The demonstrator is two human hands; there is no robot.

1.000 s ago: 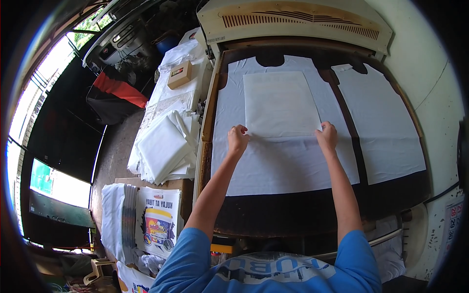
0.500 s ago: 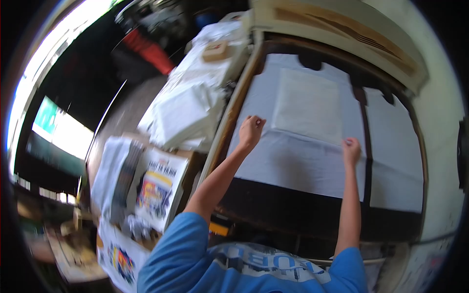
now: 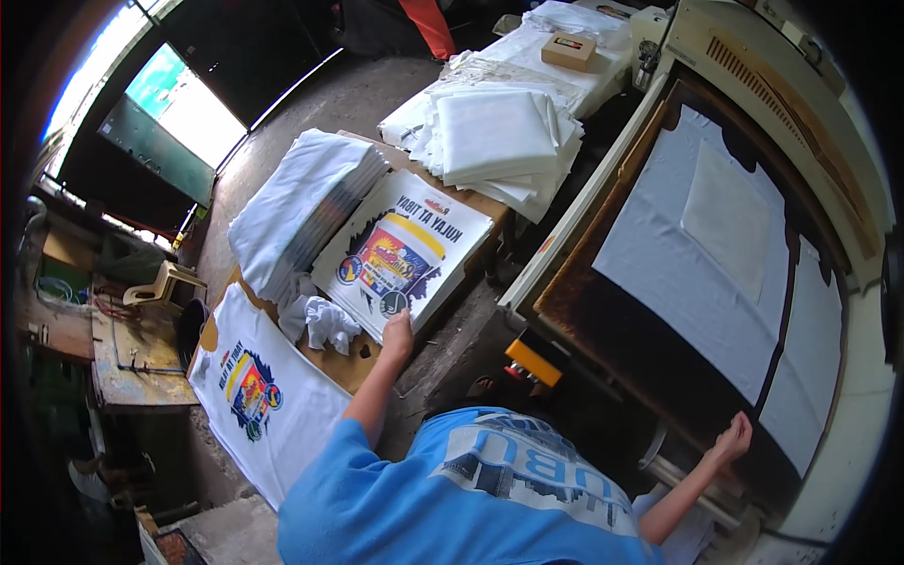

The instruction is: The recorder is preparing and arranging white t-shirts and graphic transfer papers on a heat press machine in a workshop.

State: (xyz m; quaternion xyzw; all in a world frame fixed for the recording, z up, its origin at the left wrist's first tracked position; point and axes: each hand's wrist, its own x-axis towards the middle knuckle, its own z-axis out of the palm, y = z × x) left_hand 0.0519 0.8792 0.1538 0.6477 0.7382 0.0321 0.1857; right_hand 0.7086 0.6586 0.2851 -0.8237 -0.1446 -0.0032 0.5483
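The person's left forearm (image 3: 373, 388) is slanting up and rightward, the left hand (image 3: 398, 339) bending its fingers; their grip is not showing clearly. The right forearm (image 3: 678, 502) is also slanting up and rightward, the right hand (image 3: 733, 440) curling its fingers loosely. Both hands are sitting well apart, the left one higher in view.

Daylight glares through the opening (image 3: 196, 121) at ten o'clock; eight o'clock lies dim. Straight edges bend toward the black rim.
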